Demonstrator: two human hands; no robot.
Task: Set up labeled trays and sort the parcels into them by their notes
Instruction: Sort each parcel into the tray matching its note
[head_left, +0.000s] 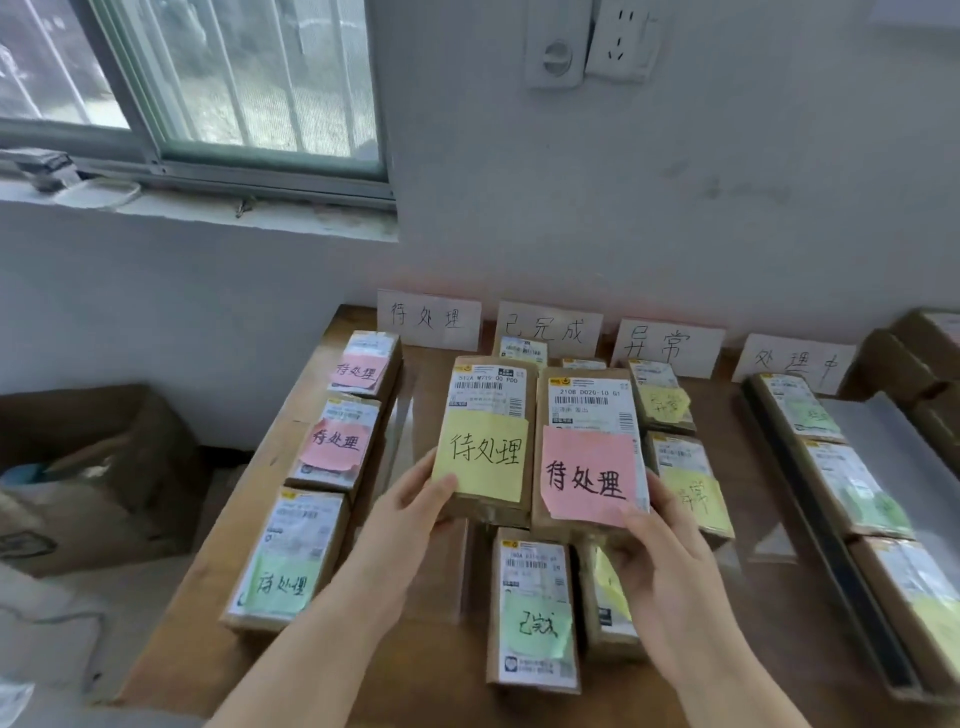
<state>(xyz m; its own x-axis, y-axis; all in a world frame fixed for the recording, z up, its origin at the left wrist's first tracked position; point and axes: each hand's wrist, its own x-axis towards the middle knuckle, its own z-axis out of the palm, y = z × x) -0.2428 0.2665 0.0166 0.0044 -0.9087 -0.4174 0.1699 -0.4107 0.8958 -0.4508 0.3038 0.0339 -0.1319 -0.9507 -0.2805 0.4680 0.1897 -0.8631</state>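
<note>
Far left, off the table: an open cardboard box (93, 467) on the floor, contents unclear.

Along the table's left edge, a column of three parcels in what looks like a clear tray (397, 415), all marked 待处理: pink note on the far parcel (363, 366), pink note on the middle parcel (337, 441), green note on the near parcel (288, 558). Behind them, propped against the wall, the 待处理 sign (428, 318).

Left hand (415, 506) closed on the bottom left corner of the yellow-note parcel (488, 436), thumb over the note's lower edge. Right hand (665, 551) clamped on the lower right corner of the pink-note parcel (592, 452). Both held side by side above the middle of the table, both notes reading 待处理, so both judged bound for the left column.

Underneath, in front of the 已完成 sign (549, 328): a green-note parcel (535, 608) near the front edge, a partly hidden one beside it, and more peeking out at the back.

Further right, under the 异常 sign (667, 347), two yellow-note parcels (662, 400).

At the right edge, a long tray (831, 571) below the 处理中 sign (795, 362), holding a row of green-note parcels (800, 410).

Judged well along: signs up, most parcels placed. Left to do: setting down the two in hand, plus whatever remains in the brown boxes (914, 364) at far right.
</note>
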